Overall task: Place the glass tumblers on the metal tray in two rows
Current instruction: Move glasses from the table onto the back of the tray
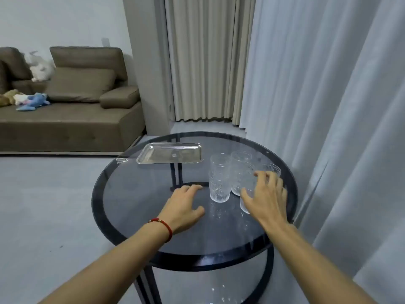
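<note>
Tray [153, 160] bare, tumblers [219, 186] packed tight at right.
Your right hand [266, 197] curls loosely over one, grip unconfirmed; left hand [183, 208] open, empty. Lifting could knock neighbours.

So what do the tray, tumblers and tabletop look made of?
Tray: polished metal, likely stainless steel, with mirror-like sheen. Tumblers: clear glass, apparently ribbed; the table shows through. Tabletop: smoked tinted glass, glossy, with its legs visible beneath.

No legible text, label, brand, number or sign was seen anywhere: none on the metal tray [168, 152], none on the glass tumblers [219, 186], none on the desk [153, 194].
</note>
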### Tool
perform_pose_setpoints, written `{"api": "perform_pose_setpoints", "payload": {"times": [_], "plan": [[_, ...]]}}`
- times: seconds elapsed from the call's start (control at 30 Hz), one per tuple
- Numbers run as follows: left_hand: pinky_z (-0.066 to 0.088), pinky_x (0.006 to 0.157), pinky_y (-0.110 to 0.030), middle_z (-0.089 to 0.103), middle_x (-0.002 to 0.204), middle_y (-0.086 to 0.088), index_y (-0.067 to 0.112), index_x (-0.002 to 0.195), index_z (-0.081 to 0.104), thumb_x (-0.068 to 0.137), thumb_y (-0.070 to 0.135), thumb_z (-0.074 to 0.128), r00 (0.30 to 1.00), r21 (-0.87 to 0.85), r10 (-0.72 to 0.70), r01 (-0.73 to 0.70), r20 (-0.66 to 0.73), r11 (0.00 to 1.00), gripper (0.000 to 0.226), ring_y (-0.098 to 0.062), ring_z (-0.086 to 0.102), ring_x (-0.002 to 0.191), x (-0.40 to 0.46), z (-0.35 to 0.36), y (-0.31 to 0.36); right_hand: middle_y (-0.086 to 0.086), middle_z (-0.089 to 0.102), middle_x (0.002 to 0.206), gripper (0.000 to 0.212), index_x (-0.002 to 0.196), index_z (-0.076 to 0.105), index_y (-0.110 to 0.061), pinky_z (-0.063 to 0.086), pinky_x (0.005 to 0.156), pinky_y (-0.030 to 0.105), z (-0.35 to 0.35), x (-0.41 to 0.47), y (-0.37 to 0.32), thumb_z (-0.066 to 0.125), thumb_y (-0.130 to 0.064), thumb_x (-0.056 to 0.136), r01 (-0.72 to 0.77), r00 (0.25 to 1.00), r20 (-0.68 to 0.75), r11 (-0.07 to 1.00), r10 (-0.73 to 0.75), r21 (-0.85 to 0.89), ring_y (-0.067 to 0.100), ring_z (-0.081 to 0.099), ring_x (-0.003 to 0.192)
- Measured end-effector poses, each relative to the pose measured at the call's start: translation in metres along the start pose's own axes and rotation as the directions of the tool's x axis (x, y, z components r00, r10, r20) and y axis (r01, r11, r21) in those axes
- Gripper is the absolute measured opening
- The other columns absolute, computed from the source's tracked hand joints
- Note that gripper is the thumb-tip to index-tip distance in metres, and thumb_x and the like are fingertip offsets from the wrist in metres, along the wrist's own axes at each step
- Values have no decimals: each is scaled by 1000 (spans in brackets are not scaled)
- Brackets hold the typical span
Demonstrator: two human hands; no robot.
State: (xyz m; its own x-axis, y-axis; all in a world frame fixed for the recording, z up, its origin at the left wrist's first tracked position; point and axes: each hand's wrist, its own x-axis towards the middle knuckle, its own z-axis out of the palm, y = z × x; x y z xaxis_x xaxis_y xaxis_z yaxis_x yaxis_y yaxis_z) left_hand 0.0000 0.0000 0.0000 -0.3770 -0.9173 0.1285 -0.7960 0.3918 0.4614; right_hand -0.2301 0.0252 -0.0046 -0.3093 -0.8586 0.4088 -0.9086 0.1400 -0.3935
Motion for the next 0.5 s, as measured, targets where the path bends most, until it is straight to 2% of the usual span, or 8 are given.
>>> {"api": "perform_pose_setpoints", "payload": {"times": [0.1,0.17,0.23,0.37,0.5], "plan": [[38,111,-50,44,147,-8,24,145,39,86,30,58,998,-41,-59,61,36,997,62,-27,36,136,0,14,2,17,33,150,87,153,29,-13,50,99,51,15,-10,10,71,-51,87,-142,988,82,983,133,113,41,48,130],[37,111,-51,44,148,-7,24,145,39,86,30,58,996,-63,-81,83,36,995,61,-26,35,137,3,24,-1,20,35,152,98,156,22,-13,51,99,51,22,-5,10,73,-56,84,-199,979,84,964,187,174,42,50,131],[37,111,-50,45,147,-5,24,144,39,86,30,58,996,-83,-89,89,4,993,61,-26,35,137,8,32,-10,22,44,150,102,154,23,-14,49,100,51,27,8,7,74,-61,80,-242,970,32,946,241,217,41,52,130],[38,111,-50,46,146,-4,23,143,42,87,33,58,990,-41,-129,127,-56,991,60,-25,35,138,24,38,-36,17,49,149,102,151,28,-17,50,94,49,23,15,8,78,-62,74,-272,962,60,928,265,253,39,55,129],[40,108,-50,49,145,-3,22,140,48,86,37,59,963,-15,-233,233,-137,972,57,-26,36,138,57,32,-64,2,61,136,96,143,37,-28,54,94,45,-6,16,0,81,-64,65,-189,982,35,940,187,283,27,65,116]]}}
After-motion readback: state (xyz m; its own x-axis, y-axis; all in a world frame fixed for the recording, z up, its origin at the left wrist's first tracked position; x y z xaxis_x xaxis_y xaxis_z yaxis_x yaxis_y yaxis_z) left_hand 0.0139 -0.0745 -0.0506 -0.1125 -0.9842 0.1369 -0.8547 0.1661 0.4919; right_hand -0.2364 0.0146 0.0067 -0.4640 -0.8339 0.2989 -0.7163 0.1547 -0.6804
